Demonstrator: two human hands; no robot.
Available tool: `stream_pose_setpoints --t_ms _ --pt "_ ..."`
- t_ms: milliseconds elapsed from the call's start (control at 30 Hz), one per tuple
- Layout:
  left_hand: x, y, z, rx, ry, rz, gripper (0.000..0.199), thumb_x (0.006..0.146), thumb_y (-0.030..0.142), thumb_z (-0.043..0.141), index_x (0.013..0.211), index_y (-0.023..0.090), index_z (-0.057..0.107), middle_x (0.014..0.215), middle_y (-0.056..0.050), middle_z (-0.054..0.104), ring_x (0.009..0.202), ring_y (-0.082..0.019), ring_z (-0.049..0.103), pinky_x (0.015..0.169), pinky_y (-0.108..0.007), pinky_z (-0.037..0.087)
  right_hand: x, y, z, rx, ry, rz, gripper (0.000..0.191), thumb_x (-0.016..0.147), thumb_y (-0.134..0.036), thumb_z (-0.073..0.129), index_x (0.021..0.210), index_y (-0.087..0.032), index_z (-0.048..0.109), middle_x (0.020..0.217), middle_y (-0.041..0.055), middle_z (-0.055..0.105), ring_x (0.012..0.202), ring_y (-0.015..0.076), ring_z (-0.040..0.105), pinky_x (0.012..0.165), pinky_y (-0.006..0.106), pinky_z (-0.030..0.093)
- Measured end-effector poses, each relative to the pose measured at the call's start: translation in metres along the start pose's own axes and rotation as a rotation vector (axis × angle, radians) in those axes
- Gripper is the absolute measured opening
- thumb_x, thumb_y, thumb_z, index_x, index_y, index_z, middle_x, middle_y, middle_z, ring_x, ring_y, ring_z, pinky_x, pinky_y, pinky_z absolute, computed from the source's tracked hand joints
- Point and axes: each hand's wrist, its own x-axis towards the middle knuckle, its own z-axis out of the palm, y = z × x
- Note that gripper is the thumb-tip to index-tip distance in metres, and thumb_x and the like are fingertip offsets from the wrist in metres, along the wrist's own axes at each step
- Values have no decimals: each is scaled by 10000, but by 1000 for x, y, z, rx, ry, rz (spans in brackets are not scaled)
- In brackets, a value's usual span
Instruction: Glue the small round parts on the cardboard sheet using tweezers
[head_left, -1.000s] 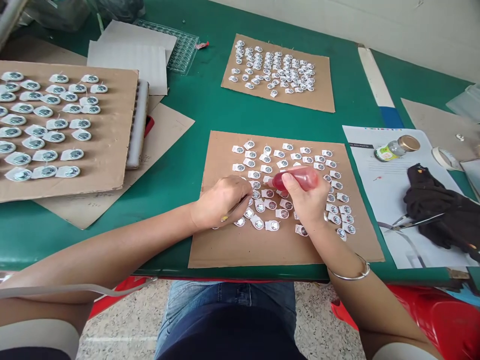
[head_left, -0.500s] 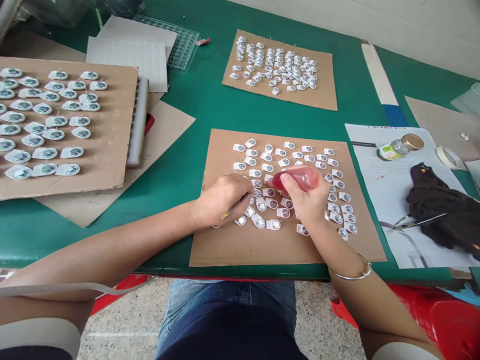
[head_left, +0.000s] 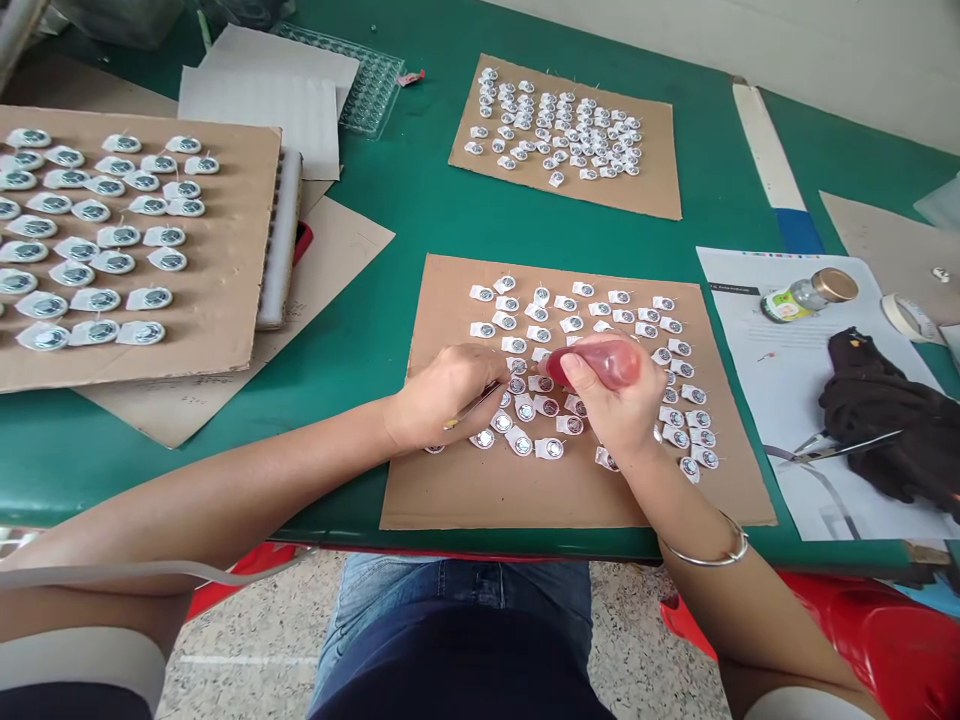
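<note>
My right hand (head_left: pixel 626 405) is wrapped round a soft red squeeze bottle (head_left: pixel 604 362), its nozzle pointing left over the middle of a cardboard sheet (head_left: pixel 480 500). Closed fingers of my left hand (head_left: pixel 446 395) grip a thin metal tool with a yellow end (head_left: pixel 474 405); its working tip is hidden by the hand. Both hands are close together above several rows of small white tags (head_left: pixel 523 440), each with a round dark-printed face. Some of these tags are covered by my hands. Between the hands, the nozzle tip is near one tag; whether they touch I cannot tell.
At left, another cardboard sheet (head_left: pixel 217 300) with similar pieces rests raised on a white stack (head_left: pixel 281 240). A third tag-covered sheet (head_left: pixel 656 180) lies at the back. To the right are a printed paper (head_left: pixel 739 330), a glass jar (head_left: pixel 806 297), a tape roll (head_left: pixel 907 318), and dark cloth (head_left: pixel 885 420).
Both hands keep nearly the same place and grip. The whole view has shifted slightly, and the red bottle stays pointed at the tags.
</note>
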Motion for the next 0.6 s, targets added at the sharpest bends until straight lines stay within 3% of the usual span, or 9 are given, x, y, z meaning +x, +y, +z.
stream_pose_setpoints --t_ms 600 --pt "4 6 -9 -124 -27 -33 123 750 74 468 691 131 559 597 6 520 560 -95 444 532 -239 344 0 1 0 17 -28 30 155 751 -316 659 795 -183 593 805 8 636 746 128 608 661 274 510"
